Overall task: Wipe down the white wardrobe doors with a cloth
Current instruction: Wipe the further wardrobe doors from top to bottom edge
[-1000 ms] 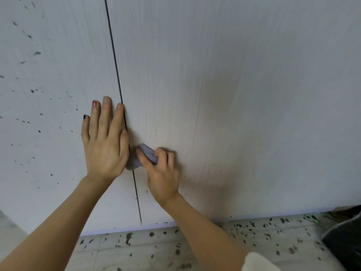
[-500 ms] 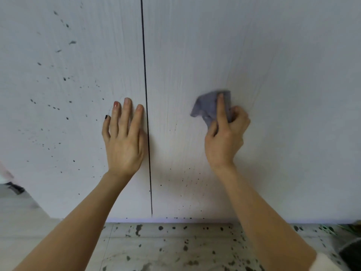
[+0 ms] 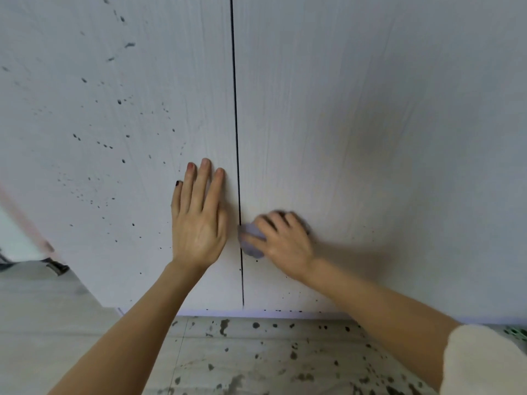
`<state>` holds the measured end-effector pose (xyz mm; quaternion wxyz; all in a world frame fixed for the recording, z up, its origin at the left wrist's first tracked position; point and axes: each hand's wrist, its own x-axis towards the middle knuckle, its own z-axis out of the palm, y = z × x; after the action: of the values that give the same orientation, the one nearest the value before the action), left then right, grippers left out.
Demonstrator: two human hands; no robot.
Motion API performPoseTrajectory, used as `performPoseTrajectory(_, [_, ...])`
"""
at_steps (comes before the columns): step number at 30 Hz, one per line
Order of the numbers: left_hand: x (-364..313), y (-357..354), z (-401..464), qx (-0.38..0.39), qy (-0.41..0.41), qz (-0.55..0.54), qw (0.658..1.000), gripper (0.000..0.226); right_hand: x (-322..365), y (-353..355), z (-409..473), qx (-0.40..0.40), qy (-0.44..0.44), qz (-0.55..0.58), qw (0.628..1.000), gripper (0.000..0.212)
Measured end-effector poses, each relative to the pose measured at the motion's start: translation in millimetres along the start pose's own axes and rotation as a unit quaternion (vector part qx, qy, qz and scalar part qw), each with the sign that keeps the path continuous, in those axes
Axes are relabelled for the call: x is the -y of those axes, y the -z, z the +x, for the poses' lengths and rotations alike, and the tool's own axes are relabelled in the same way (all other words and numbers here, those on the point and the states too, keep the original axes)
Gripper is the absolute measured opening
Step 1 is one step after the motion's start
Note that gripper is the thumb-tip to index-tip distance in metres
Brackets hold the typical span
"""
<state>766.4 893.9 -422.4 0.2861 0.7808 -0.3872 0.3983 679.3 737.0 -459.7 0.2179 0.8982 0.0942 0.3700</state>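
Two white wardrobe doors fill the view, split by a dark vertical gap. The left door [image 3: 99, 166] carries several dark specks. My left hand [image 3: 199, 218] lies flat against it, fingers together, just left of the gap. My right hand [image 3: 282, 243], blurred by motion, presses a small grey-purple cloth [image 3: 251, 240] against the lower part of the right door [image 3: 385, 138], right beside the gap. Most of the cloth is hidden under my fingers.
Below the doors lies a pale tiled floor [image 3: 242, 360] dotted with dark specks. A dark object [image 3: 54, 266] sits at the far left edge. Something green [image 3: 516, 332] shows at the right edge by my white sleeve [image 3: 482, 366].
My right hand swept the cloth from beside the gap up and right across the right door, then back down left to the gap. My left hand stayed flat on the left door.
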Motion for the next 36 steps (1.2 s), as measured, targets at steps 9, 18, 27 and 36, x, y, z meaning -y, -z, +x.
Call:
performPoseTrajectory(9, [-13.3,-24.2,-31.6,0.025,0.039,-0.032,0.998,0.05,-1.7,14.4,-3.1,-0.118,-0.23,0.058,0.964,0.042])
performPoseTrajectory(18, [-25.7,-37.2,-41.9,0.028,0.088,-0.007,0.996,0.057,-5.3,-19.0,-92.8,0.053,-0.087,0.049,0.994,0.025])
performPoseTrajectory(27, [-64.5,-61.5,-35.0,-0.015,0.208,-0.021,0.978,0.06,-91.0,31.6,-140.6,-0.17,-0.726,0.118,0.656,0.021])
performPoseTrajectory(36, [-53.2,-44.6,-41.7,0.03,0.152,-0.032,0.987,0.057,18.5,7.5,-54.5,-0.112,-0.448,0.217,0.86,0.042])
